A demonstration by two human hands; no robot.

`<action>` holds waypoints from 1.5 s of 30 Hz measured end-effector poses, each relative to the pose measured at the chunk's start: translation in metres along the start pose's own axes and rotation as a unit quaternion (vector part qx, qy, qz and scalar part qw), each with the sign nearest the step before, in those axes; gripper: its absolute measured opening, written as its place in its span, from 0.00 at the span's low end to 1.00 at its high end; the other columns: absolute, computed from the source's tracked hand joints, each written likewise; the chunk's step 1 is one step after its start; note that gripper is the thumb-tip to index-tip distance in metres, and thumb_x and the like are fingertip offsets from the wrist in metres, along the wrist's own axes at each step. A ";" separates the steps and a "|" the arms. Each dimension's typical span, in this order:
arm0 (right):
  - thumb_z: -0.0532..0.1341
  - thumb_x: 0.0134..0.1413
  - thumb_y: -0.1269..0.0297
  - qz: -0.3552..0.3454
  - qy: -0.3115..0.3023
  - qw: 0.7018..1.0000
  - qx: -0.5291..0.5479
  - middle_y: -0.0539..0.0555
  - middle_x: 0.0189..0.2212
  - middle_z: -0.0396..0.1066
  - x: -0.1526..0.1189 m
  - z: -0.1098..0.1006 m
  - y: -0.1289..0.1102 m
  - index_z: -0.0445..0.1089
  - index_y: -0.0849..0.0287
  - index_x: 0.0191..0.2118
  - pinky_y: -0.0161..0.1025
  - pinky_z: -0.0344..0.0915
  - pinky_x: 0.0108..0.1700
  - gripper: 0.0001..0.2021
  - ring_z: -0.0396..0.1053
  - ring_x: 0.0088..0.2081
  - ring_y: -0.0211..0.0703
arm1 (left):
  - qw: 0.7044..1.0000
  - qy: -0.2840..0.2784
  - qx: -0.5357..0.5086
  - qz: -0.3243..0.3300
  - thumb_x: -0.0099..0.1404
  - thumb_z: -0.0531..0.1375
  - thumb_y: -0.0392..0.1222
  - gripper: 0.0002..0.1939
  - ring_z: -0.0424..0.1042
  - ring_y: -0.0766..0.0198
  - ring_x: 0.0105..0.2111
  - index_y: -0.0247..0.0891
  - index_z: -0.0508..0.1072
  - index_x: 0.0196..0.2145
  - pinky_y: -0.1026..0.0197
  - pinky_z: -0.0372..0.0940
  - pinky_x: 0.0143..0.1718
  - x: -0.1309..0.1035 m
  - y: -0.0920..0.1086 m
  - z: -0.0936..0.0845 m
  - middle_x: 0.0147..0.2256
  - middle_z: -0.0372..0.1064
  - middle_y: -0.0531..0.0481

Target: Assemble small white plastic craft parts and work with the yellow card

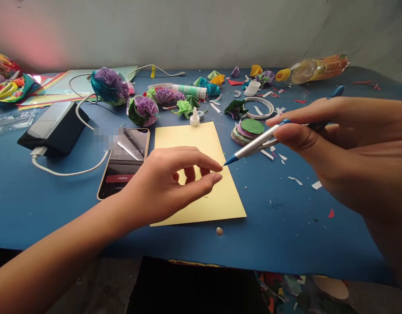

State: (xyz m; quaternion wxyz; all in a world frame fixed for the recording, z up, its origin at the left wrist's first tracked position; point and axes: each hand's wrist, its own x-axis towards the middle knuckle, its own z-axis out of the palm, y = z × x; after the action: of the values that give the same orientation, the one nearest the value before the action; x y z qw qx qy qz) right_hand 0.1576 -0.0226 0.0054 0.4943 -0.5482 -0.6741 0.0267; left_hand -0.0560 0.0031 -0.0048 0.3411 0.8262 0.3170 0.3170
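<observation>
My right hand (pixel 345 144) grips a silver and blue drawing compass (pixel 258 141) between thumb and fingers, its blue point slanting down to the left. My left hand (pixel 174 183) hovers over a sheet of yellow paper (pixel 184 209). Its thumb and index finger are curved with a gap between them, and the index fingertip is at the compass tip. The paper lies flat on the blue table (pixel 269 240), partly hidden by my left hand. By its top edge stands a white nozzle cap (pixel 194 117).
Left of the paper lies a phone (pixel 132 146) showing a timer, beside a black power bank (pixel 55 126) with a white cable. Pleated paper balls (pixel 111 85), a glue stick (pixel 189 90), a tape ring (pixel 269 107), stacked paper circles (pixel 251 126) and a plastic bottle (pixel 315 69) lie behind. Paper scraps (pixel 317 185) are scattered right.
</observation>
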 end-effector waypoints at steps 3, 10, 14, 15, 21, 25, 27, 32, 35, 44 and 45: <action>0.65 0.50 0.56 -0.003 -0.003 1.000 -0.009 0.43 0.24 0.71 -0.002 0.001 -0.001 0.75 0.50 0.33 0.34 0.51 0.16 0.06 0.54 0.18 0.27 | 1.000 0.003 -0.009 0.002 0.60 0.61 0.33 0.03 0.64 0.76 0.23 0.33 0.75 0.31 0.75 0.56 0.16 0.000 0.000 0.002 0.25 0.68 0.55; 0.65 0.49 0.57 -0.013 -0.009 1.000 -0.004 0.42 0.14 0.58 -0.003 0.003 -0.003 0.75 0.49 0.30 0.35 0.42 0.13 0.04 0.45 0.14 0.27 | 1.000 -0.011 -0.010 0.012 0.59 0.58 0.29 0.05 0.61 0.75 0.22 0.34 0.70 0.28 0.72 0.55 0.17 -0.003 0.003 0.001 0.25 0.63 0.55; 0.66 0.48 0.56 0.012 0.003 1.000 -0.002 0.45 0.22 0.69 -0.001 0.001 -0.002 0.76 0.50 0.32 0.35 0.52 0.17 0.06 0.56 0.18 0.29 | 1.000 -0.004 -0.010 0.013 0.58 0.58 0.28 0.06 0.60 0.74 0.23 0.35 0.69 0.27 0.72 0.53 0.16 -0.003 0.003 0.001 0.24 0.62 0.55; 0.66 0.48 0.55 0.023 0.006 1.000 -0.005 0.46 0.25 0.72 0.000 0.000 -0.002 0.76 0.51 0.33 0.36 0.56 0.19 0.08 0.60 0.20 0.30 | 1.000 0.000 -0.008 0.013 0.58 0.58 0.28 0.06 0.60 0.74 0.22 0.35 0.69 0.27 0.72 0.53 0.15 -0.004 0.002 0.001 0.24 0.63 0.55; 0.66 0.48 0.54 0.030 0.006 1.000 -0.006 0.47 0.29 0.74 0.002 -0.002 -0.003 0.77 0.52 0.34 0.38 0.60 0.22 0.09 0.67 0.25 0.34 | 1.000 0.014 -0.001 0.015 0.58 0.59 0.28 0.05 0.60 0.74 0.22 0.35 0.69 0.27 0.72 0.53 0.14 -0.004 0.001 0.000 0.25 0.64 0.54; 0.65 0.49 0.56 0.013 -0.001 1.000 0.004 0.47 0.28 0.74 0.001 -0.002 -0.003 0.76 0.53 0.33 0.36 0.61 0.22 0.08 0.68 0.26 0.34 | 1.000 0.016 0.000 0.015 0.57 0.59 0.27 0.05 0.60 0.75 0.22 0.34 0.69 0.26 0.73 0.53 0.15 -0.004 0.003 0.001 0.24 0.64 0.54; 0.65 0.49 0.56 0.016 -0.001 1.000 0.001 0.47 0.28 0.74 0.001 -0.003 -0.003 0.76 0.53 0.33 0.36 0.61 0.21 0.08 0.67 0.26 0.33 | 1.000 0.017 -0.001 0.018 0.57 0.59 0.27 0.05 0.60 0.76 0.21 0.33 0.69 0.26 0.73 0.53 0.15 -0.004 0.003 0.001 0.24 0.64 0.54; 0.65 0.48 0.54 0.026 0.003 1.000 -0.009 0.47 0.27 0.73 0.000 -0.003 -0.003 0.76 0.51 0.32 0.38 0.60 0.22 0.08 0.66 0.24 0.34 | 1.000 0.011 -0.002 0.016 0.56 0.59 0.27 0.06 0.60 0.75 0.21 0.34 0.69 0.26 0.73 0.52 0.14 -0.003 0.003 0.000 0.23 0.63 0.54; 0.65 0.48 0.54 0.031 0.000 0.999 -0.008 0.47 0.28 0.73 0.001 -0.003 -0.003 0.76 0.51 0.33 0.38 0.59 0.21 0.09 0.65 0.24 0.34 | 1.000 0.007 -0.003 0.017 0.56 0.59 0.27 0.06 0.60 0.75 0.21 0.34 0.69 0.26 0.72 0.52 0.14 -0.003 0.003 0.000 0.23 0.63 0.54; 0.65 0.47 0.51 0.061 -0.006 0.998 -0.011 0.47 0.30 0.73 0.000 -0.004 -0.004 0.76 0.49 0.33 0.39 0.58 0.23 0.10 0.64 0.24 0.34 | 1.000 0.010 0.000 0.019 0.56 0.59 0.27 0.06 0.60 0.74 0.21 0.35 0.69 0.25 0.72 0.52 0.13 -0.002 0.003 0.002 0.23 0.63 0.54; 0.65 0.47 0.51 0.063 -0.006 0.998 -0.012 0.46 0.30 0.73 0.000 -0.004 -0.004 0.76 0.49 0.33 0.39 0.58 0.24 0.10 0.64 0.25 0.34 | 1.000 0.010 0.000 0.019 0.56 0.59 0.27 0.06 0.60 0.74 0.21 0.35 0.69 0.25 0.72 0.52 0.13 -0.002 0.003 0.002 0.23 0.63 0.54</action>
State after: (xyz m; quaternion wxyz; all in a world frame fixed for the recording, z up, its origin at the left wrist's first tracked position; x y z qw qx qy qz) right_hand 0.1579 -0.0261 0.0101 0.4806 -0.5956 -0.6415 0.0530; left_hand -0.0552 -0.0006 -0.0043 0.3318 0.8291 0.3042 0.3316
